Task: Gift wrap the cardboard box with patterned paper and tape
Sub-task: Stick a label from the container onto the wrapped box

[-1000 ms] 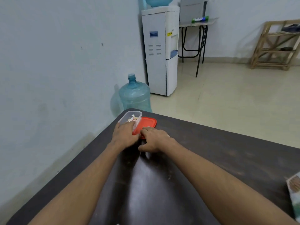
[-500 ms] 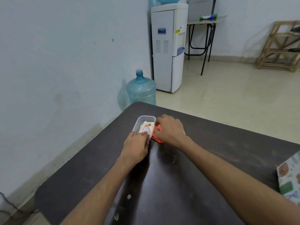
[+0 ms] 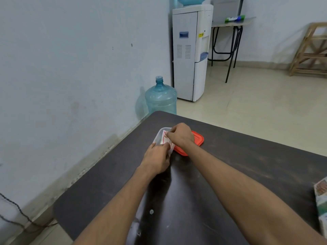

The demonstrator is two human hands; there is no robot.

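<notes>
Gripping the near end of the tub (image 3: 158, 137) is the left hand (image 3: 156, 160); the right hand (image 3: 180, 136) pinches a packet (image 3: 165, 138) inside it.

A pale scuffed wall (image 3: 70, 68) flanks the left edge of the dark brown table (image 3: 256, 167). Beyond its far corner a blue plastic water jug (image 3: 161, 100) stands on cream floor tiles (image 3: 261, 106) beside a white water dispenser (image 3: 188, 55).

free: table (image 3: 256, 167) right of red lid (image 3: 199, 138) | blocked: wall (image 3: 70, 85) left of container (image 3: 159, 136)

Blue jug (image 3: 161, 100) beside white water dispenser (image 3: 190, 55)
</notes>
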